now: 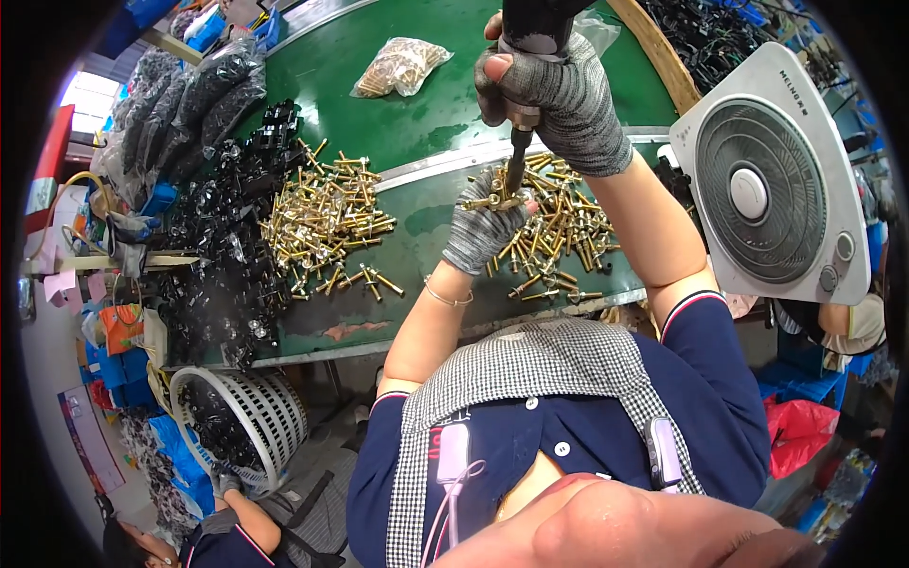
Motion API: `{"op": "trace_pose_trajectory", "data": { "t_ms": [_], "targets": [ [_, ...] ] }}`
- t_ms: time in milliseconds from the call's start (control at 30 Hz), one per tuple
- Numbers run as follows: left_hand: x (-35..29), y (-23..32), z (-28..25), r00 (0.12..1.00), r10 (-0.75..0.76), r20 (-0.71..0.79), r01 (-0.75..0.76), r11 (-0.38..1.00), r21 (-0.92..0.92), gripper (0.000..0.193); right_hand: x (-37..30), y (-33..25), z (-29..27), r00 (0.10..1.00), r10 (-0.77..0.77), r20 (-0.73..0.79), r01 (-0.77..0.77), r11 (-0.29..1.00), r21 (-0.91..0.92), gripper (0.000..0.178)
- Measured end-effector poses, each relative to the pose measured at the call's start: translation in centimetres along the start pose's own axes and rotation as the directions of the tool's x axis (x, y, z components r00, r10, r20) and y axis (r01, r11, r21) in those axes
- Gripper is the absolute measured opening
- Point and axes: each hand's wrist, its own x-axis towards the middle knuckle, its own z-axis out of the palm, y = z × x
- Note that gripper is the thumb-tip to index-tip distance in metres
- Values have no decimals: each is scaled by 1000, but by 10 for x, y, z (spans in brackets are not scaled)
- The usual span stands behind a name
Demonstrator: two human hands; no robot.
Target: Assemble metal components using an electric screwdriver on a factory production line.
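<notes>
My right hand, in a grey striped glove with bare fingertips, is wrapped round a black power screwdriver that points downward. The screwdriver's shaft reaches down to several brass-coloured bolts in my left hand. That hand wears a similar glove and is closed round the bolts; its palm side is partly hidden. Just right of it, and partly behind it, lies a pile of brass-coloured bolts with nuts and washers. A second pile of such bolts spreads over the green table to the left.
Black plastic parts are heaped along the table's left side, with bagged black parts behind. A clear bag of bolts lies farther back. A grey box fan stands right. Below left are a white basket and another person.
</notes>
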Motion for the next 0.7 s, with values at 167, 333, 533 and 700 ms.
{"op": "trace_pose_trajectory", "data": {
  "t_ms": [167, 333, 533, 700],
  "targets": [
    [-8, -1, -1, 997, -37, 73, 67, 884, -463, 27, 0, -10, 3, 997, 75, -31, -69, 987, 148, 28],
    [-7, -8, 0, 971, -152, 187, 233, 789, -569, 23, 3, 5, -4, 998, 44, 39, -52, 966, 254, 34],
    [-1, -2, -3, 963, -180, 203, 255, 854, -453, 23, 0, 16, -11, 995, 38, 94, -55, 981, 184, 46],
    [1, 15, -13, 868, -363, 338, 494, 569, -657, 25, 2, 16, -10, 997, 22, 79, -37, 980, 195, 44]
  ]
}}
